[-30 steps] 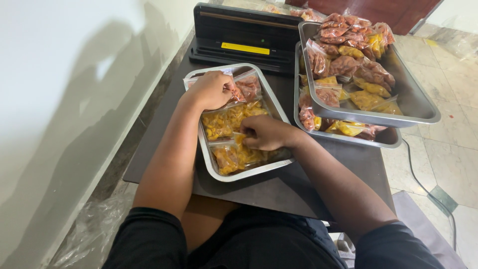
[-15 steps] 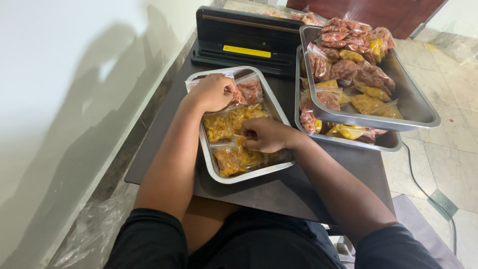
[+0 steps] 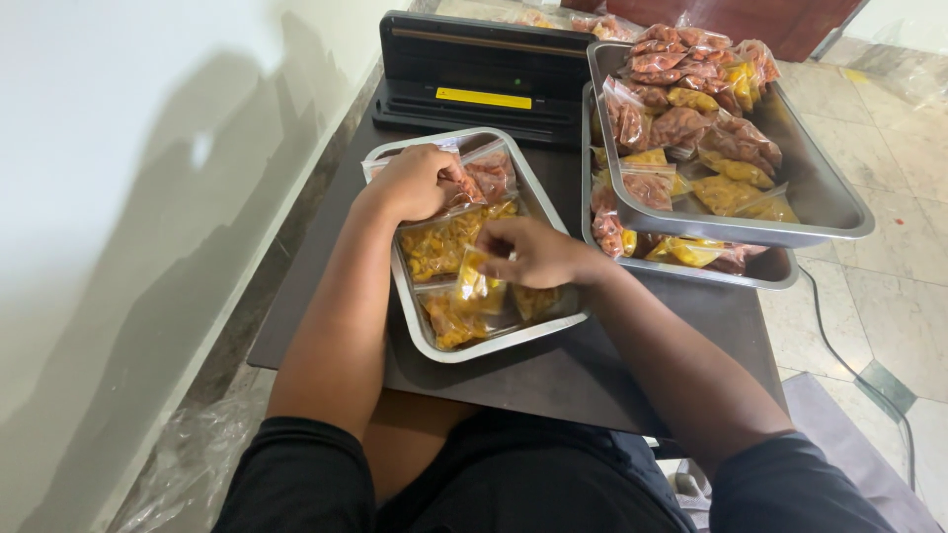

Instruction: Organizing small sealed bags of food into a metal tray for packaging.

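A steel tray [image 3: 553, 326] on a dark table holds several clear bags of yellow and reddish food. My left hand [image 3: 415, 183] rests on a bag of reddish pieces [image 3: 491, 175] at the tray's far end, fingers curled over it. Nearer me, my right hand [image 3: 533, 252] pinches the top of a small bag of yellow pieces [image 3: 476, 288] and lifts it partly off the other bags. A larger bag of yellow pieces [image 3: 439, 247] lies between my hands.
Two stacked steel trays [image 3: 825, 202] heaped with filled bags stand at the right. A black vacuum sealer [image 3: 484, 74] sits at the back of the table [image 3: 553, 380]. A wall runs along the left; a cable [image 3: 849, 360] lies on the tiled floor at right.
My right hand has taken hold of a small yellow bag and raised it a little from the tray. My left hand has stayed on the reddish bag.
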